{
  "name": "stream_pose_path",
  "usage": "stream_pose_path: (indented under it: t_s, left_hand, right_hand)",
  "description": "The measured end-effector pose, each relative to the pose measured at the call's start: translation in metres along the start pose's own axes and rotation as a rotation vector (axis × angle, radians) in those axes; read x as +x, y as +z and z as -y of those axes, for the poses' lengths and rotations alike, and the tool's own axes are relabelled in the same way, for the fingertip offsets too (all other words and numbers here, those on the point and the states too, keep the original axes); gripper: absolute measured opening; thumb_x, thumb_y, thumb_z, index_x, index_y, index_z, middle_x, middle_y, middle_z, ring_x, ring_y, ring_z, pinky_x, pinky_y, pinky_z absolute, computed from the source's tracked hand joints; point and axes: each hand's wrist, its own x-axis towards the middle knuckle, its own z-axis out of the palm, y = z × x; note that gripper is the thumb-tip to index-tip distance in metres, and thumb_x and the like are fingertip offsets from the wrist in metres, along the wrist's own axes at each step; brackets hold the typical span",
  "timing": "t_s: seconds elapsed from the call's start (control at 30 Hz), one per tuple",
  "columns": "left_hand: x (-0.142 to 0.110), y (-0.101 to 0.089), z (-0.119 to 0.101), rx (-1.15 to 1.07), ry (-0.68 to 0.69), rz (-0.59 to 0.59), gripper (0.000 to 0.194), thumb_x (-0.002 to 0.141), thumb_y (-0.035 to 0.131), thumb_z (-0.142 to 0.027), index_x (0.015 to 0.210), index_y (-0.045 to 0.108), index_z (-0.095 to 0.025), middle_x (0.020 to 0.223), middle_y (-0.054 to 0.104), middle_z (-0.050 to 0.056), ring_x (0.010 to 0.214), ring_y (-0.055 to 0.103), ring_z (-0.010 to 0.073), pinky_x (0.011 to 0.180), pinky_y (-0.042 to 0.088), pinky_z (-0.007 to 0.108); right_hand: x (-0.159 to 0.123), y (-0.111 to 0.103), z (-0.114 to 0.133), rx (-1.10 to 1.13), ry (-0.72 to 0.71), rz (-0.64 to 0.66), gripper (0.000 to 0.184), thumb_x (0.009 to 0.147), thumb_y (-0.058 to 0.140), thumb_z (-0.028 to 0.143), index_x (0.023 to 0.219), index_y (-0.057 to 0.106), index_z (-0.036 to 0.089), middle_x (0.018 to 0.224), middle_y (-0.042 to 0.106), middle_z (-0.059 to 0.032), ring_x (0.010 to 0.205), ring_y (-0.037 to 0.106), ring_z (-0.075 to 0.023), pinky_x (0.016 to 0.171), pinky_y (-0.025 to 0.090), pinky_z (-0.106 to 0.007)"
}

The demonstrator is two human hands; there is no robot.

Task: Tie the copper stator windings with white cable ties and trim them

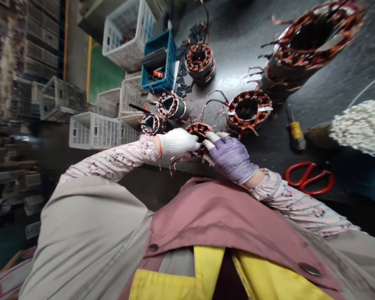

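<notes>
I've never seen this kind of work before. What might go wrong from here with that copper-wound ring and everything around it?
The loose copper wires by the white-gloved left hand might snag its knit and bend. The purple-gloved right hand could press the exposed windings on the copper-wound ring out of shape. The right sleeve might nudge the red-handled scissors nearby.

No lettering or numbers can be read anywhere.

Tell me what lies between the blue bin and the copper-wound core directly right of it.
Loose black pieces and a pale strip separate bin and core in the head view.
</notes>
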Motion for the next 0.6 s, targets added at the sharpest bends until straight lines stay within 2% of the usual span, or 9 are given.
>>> stream_pose_path:
  t_s: [0.1, 0.17, 0.3, 0.37, 0.4, 0.43, 0.47, 0.53, 0.6]
  left_hand:
    - [0.005, -0.003, 0.002, -0.016, -0.028, 0.000, 0.028, 0.090, 0.050, -0.030, 0.102, 0.072, -0.019, 0.090, 0.069, 0.009, 0.081, 0.067, 0.0219, 0.061, 0.040, 0.029]
    - [0.010, -0.001, -0.001, -0.158, -0.097, -0.039, 0.026, 0.087, 0.053, -0.032, 0.094, 0.073, -0.017, 0.082, 0.069, 0.009, 0.078, 0.065, 0.0225, 0.064, 0.042, 0.030]
    - [0.011, -0.002, -0.039, -0.853, -0.291, -0.121, 0.020, 0.081, 0.062, -0.031, 0.081, 0.071, -0.013, 0.071, 0.067, 0.005, 0.066, 0.060, 0.0177, 0.059, 0.043, 0.028]
    - [-0.001, -0.006, -0.067, -1.078, -0.194, -0.119, 0.020, 0.085, 0.060, -0.033, 0.081, 0.070, -0.015, 0.072, 0.067, 0.001, 0.063, 0.058, 0.0129, 0.059, 0.045, 0.024]
    - [-0.011, -0.007, -0.078, -1.140, -0.064, -0.171, 0.022, 0.088, 0.059, -0.035, 0.083, 0.070, -0.016, 0.075, 0.068, 0.001, 0.065, 0.059, 0.0117, 0.062, 0.047, 0.023]
    - [-0.021, -0.007, -0.085, -1.149, 0.064, -0.237, 0.024, 0.089, 0.060, -0.037, 0.085, 0.070, -0.016, 0.082, 0.069, 0.002, 0.070, 0.061, 0.0114, 0.067, 0.049, 0.022]
    - [-0.030, -0.004, -0.088, -1.093, 0.080, -0.344, 0.025, 0.090, 0.059, -0.039, 0.087, 0.070, -0.017, 0.091, 0.070, 0.004, 0.077, 0.062, 0.0120, 0.073, 0.050, 0.023]
    - [-0.042, 0.009, -0.081, -0.874, -0.065, -0.531, 0.027, 0.092, 0.057, -0.039, 0.091, 0.072, -0.017, 0.114, 0.066, 0.009, 0.094, 0.063, 0.0164, 0.087, 0.050, 0.029]
    - [-0.036, 0.027, -0.066, -0.619, -0.211, -0.582, 0.024, 0.090, 0.061, -0.038, 0.093, 0.073, -0.017, 0.134, 0.057, 0.014, 0.115, 0.058, 0.0254, 0.102, 0.045, 0.041]
  right_hand:
    - [-0.001, 0.001, 0.001, 0.011, 0.013, -0.005, 0.043, 0.095, 0.047, 0.031, 0.129, 0.060, 0.009, 0.141, 0.053, -0.0211, 0.119, 0.049, -0.0348, 0.086, 0.041, -0.043]
    - [-0.001, 0.004, 0.001, 0.021, 0.028, -0.018, 0.043, 0.094, 0.047, 0.031, 0.129, 0.060, 0.009, 0.140, 0.054, -0.0211, 0.120, 0.049, -0.0347, 0.089, 0.042, -0.045]
    - [0.001, 0.013, 0.003, 0.045, 0.057, -0.033, 0.042, 0.095, 0.044, 0.029, 0.129, 0.061, 0.010, 0.140, 0.055, -0.0175, 0.120, 0.049, -0.0330, 0.095, 0.042, -0.045]
    - [-0.001, 0.014, 0.001, 0.067, 0.079, -0.035, 0.042, 0.095, 0.043, 0.029, 0.128, 0.061, 0.011, 0.139, 0.056, -0.0159, 0.119, 0.050, -0.0320, 0.095, 0.043, -0.043]
    - [-0.004, 0.014, -0.002, 0.086, 0.077, -0.041, 0.042, 0.096, 0.042, 0.031, 0.128, 0.062, 0.012, 0.138, 0.057, -0.0154, 0.119, 0.050, -0.0317, 0.096, 0.044, -0.043]
    - [-0.008, 0.012, -0.006, 0.113, 0.058, -0.054, 0.043, 0.096, 0.042, 0.034, 0.127, 0.062, 0.012, 0.136, 0.057, -0.0151, 0.119, 0.051, -0.0312, 0.096, 0.044, -0.043]
    - [-0.012, 0.010, -0.011, 0.148, 0.032, -0.073, 0.044, 0.096, 0.042, 0.038, 0.127, 0.062, 0.013, 0.136, 0.058, -0.0147, 0.120, 0.051, -0.0305, 0.097, 0.045, -0.043]
    - [-0.019, 0.006, -0.023, 0.228, -0.004, -0.143, 0.047, 0.098, 0.038, 0.042, 0.128, 0.061, 0.014, 0.136, 0.057, -0.0141, 0.122, 0.052, -0.0282, 0.100, 0.045, -0.042]
    - [-0.012, 0.002, -0.030, 0.309, 0.027, -0.247, 0.050, 0.100, 0.031, 0.043, 0.130, 0.060, 0.015, 0.138, 0.056, -0.0143, 0.124, 0.053, -0.0256, 0.101, 0.046, -0.041]
